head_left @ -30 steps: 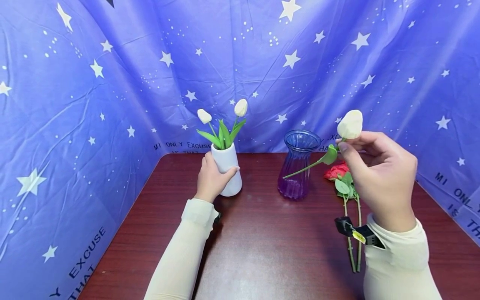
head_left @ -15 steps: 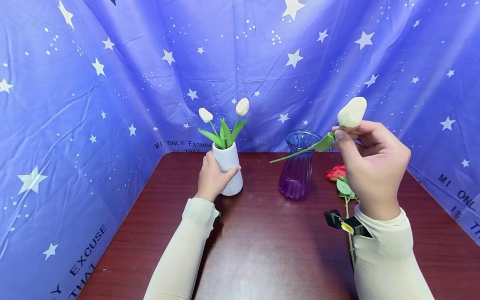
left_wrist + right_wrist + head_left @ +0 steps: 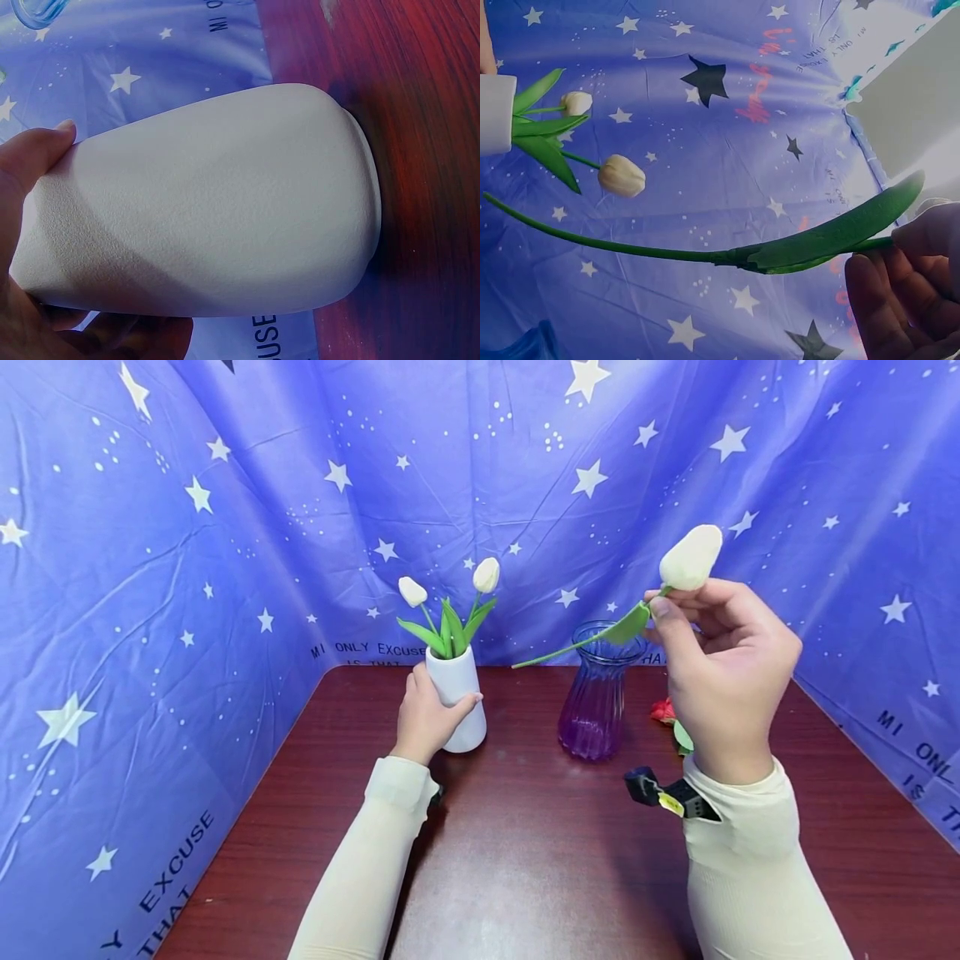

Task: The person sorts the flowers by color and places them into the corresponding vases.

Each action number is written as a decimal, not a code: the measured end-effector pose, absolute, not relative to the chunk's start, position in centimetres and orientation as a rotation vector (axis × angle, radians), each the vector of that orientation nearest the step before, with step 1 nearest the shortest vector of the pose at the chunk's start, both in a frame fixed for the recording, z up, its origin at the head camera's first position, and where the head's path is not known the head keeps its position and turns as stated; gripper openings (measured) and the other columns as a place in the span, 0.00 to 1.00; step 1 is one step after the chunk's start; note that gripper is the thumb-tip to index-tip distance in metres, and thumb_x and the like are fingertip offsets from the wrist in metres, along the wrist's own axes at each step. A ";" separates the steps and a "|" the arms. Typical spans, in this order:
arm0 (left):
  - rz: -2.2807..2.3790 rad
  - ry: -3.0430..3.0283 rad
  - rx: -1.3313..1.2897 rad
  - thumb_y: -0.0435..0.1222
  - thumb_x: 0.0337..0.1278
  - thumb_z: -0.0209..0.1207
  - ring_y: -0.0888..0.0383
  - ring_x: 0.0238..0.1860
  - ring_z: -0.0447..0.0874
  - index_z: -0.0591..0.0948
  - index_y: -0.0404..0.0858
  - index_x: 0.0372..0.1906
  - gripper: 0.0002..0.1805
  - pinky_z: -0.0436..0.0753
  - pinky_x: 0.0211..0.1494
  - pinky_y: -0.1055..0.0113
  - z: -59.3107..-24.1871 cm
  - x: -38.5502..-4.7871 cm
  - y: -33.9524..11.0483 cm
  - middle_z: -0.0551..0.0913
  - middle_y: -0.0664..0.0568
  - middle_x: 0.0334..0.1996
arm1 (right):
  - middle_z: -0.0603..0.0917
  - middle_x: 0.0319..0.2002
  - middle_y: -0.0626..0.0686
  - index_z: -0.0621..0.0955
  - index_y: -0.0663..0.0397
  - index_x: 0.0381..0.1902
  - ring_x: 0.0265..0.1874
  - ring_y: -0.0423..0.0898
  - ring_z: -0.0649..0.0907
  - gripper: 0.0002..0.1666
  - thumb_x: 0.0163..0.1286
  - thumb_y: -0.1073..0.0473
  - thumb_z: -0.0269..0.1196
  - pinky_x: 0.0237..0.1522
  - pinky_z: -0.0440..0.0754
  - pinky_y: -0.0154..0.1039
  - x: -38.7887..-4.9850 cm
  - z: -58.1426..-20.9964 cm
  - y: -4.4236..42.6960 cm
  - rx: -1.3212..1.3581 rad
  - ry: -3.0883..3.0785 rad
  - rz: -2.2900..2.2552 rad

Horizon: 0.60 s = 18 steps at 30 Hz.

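Observation:
My left hand [image 3: 427, 717] grips the white vase [image 3: 467, 727] around its side, and the vase stands upright on the table. Two white tulips [image 3: 486, 576] with green leaves rise from its mouth. In my right hand [image 3: 731, 672], thumb and fingers pinch a third white tulip [image 3: 692, 558] by the stem just below the bloom. Its green stem [image 3: 630, 247] slants down and left, with the tip in the air between the two vases. The left wrist view shows the white vase [image 3: 210, 202] close up, with its base on the wood.
A blue and purple glass vase [image 3: 591, 718] stands right of the white one, partly behind the held tulip's leaf. A red flower [image 3: 663, 711] lies on the brown table [image 3: 525, 860], mostly hidden by my right hand. Star-printed blue cloth [image 3: 465, 460] hangs around the table.
My right hand has moved left and up with the tulip, its stem tip passing from in front of the glass vase toward the white vase. The left hand stays put.

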<state>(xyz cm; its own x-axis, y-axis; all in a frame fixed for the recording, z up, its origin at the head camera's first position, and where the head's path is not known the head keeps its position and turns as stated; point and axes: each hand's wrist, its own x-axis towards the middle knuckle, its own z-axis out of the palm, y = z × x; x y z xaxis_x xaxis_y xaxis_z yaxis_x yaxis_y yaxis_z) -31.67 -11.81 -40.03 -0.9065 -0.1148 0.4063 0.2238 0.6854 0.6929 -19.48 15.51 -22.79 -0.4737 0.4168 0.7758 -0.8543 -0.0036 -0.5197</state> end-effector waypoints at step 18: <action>-1.090 -2.481 -0.086 0.63 0.48 0.72 0.45 0.50 0.81 0.62 0.39 0.74 0.55 0.84 0.52 0.47 -40.2 -31.8 -11.9 0.74 0.45 0.56 | 0.90 0.32 0.59 0.86 0.72 0.39 0.29 0.49 0.89 0.08 0.61 0.76 0.69 0.32 0.88 0.37 -20.4 -21.8 13.3 0.616 -1.272 1.648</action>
